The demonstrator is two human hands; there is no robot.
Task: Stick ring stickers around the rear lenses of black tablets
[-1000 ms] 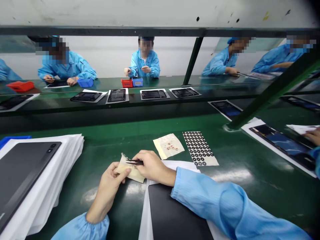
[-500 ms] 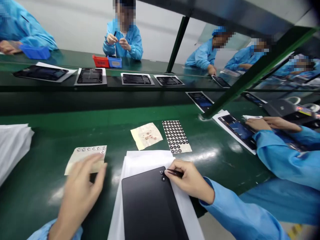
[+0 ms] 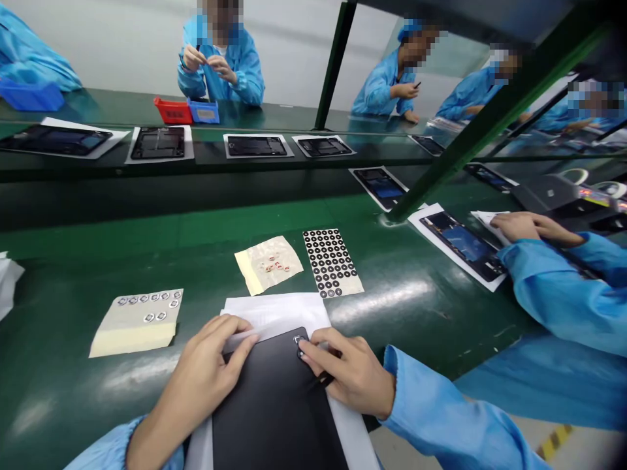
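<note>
A black tablet back cover (image 3: 274, 411) lies on white sheets (image 3: 279, 308) in front of me. My left hand (image 3: 210, 365) holds the cover's upper left corner, thumb on top and fingers at the sheets. With a fingertip my right hand (image 3: 343, 369) touches the camera area at the upper right corner; dark tweezers (image 3: 323, 378) are tucked in its fingers. Beyond the cover are a pale sheet with small reddish parts (image 3: 268, 264) and a sheet of black ring stickers (image 3: 333, 262). Further left sits a sheet of silvery square stickers (image 3: 134, 320).
On the right, a co-worker's hands (image 3: 533, 228) are beside an opened tablet (image 3: 460, 243). More opened tablets (image 3: 255, 145) line the raised shelf, with red (image 3: 174, 111) and blue bins (image 3: 203, 112) behind. A green post (image 3: 441, 156) slants upward. Crumpled white material (image 3: 7, 284) lies at far left.
My left hand has moved right from the square-sticker sheet to the cover's corner. My right hand now presses a fingertip at the camera area, its tweezers turned downward. The view has shifted.
</note>
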